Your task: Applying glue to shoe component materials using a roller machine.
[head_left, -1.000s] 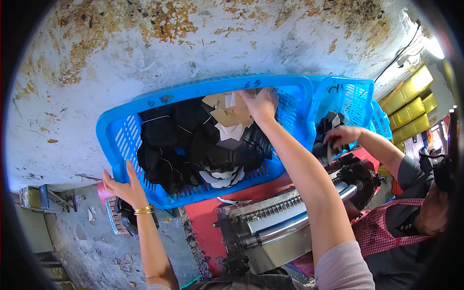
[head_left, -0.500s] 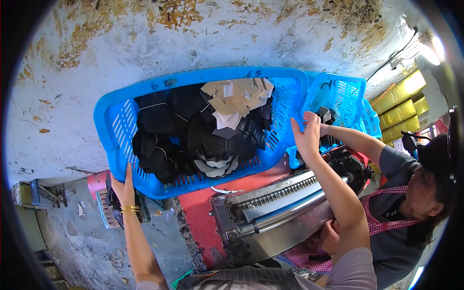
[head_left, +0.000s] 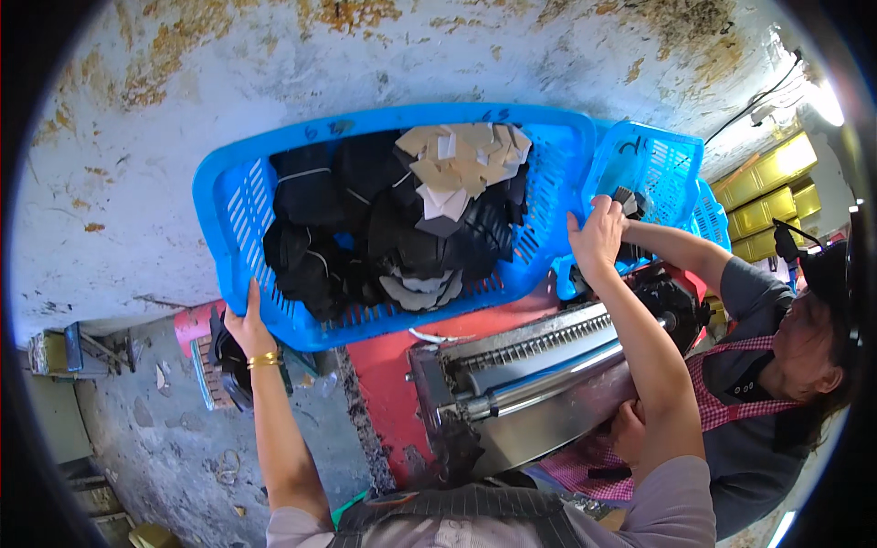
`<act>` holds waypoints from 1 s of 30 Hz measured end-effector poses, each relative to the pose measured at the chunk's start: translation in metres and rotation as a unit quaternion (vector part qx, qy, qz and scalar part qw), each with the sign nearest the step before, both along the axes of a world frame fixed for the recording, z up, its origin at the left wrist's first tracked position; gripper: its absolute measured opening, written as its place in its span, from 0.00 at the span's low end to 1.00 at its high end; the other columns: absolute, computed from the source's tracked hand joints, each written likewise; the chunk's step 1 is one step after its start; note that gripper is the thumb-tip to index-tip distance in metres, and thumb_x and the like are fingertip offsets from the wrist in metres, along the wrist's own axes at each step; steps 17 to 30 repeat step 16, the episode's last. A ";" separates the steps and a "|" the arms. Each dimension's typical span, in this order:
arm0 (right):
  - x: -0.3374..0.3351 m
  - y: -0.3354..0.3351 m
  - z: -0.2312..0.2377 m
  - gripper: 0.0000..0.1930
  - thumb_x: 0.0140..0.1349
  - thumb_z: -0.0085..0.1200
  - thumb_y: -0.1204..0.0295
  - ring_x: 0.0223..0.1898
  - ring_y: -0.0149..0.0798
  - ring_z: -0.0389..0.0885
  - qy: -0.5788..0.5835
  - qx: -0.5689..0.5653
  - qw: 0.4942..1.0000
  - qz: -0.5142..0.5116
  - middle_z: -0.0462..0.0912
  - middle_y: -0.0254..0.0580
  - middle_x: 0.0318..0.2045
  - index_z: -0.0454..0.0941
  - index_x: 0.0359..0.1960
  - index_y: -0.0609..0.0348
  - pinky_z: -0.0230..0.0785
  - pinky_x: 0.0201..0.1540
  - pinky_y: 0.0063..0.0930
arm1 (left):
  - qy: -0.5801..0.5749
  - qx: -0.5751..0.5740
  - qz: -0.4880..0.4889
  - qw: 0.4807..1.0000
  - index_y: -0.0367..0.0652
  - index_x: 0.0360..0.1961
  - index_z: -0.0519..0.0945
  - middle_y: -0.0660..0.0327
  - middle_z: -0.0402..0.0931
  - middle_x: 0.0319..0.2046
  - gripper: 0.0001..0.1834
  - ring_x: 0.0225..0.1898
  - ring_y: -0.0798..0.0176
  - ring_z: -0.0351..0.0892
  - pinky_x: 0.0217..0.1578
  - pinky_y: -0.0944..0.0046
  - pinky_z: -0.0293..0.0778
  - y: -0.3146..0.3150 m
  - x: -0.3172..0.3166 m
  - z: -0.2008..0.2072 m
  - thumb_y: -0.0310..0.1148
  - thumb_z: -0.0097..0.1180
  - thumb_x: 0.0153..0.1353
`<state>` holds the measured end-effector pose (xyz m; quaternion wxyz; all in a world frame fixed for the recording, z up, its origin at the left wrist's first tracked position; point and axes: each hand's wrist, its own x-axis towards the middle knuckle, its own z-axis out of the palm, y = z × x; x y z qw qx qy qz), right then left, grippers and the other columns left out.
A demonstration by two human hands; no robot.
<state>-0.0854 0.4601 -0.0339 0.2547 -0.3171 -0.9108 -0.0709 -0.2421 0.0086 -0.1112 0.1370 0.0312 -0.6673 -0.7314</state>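
Note:
A large blue plastic basket leans against the wall over a machine, filled with black fabric pieces. Beige and white card-like scraps lie on top at its right. My left hand, with gold bangles at the wrist, grips the basket's lower left corner, thumb over the rim. My right hand is at the basket's right end, thumb against the rim and fingers curled; part of its hold is hidden. Just beyond it, a co-worker's forearm reaches toward a smaller blue basket holding dark pieces.
Below the basket stands a metal machine with a roller on a red surface. The co-worker, in a checked apron, is close on my right, other hand by the machine. Yellow boxes are stacked at far right.
The whole view has shifted, so basket, wall and machine sit higher and slightly right. My right hand's fingers, spread before, are now closer together and bent at the basket's end. My left hand keeps its grip.

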 end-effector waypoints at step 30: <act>-0.029 0.023 -0.009 0.40 0.46 0.61 0.61 0.48 0.48 0.66 -0.026 -0.004 0.998 0.050 0.66 0.49 0.46 0.55 0.61 0.57 0.60 0.50 0.40 | -0.014 0.155 0.046 0.987 0.41 0.27 0.79 0.70 0.73 0.23 0.02 0.23 0.76 0.68 0.26 0.75 0.62 0.001 0.002 -0.012 0.26 0.60 0.52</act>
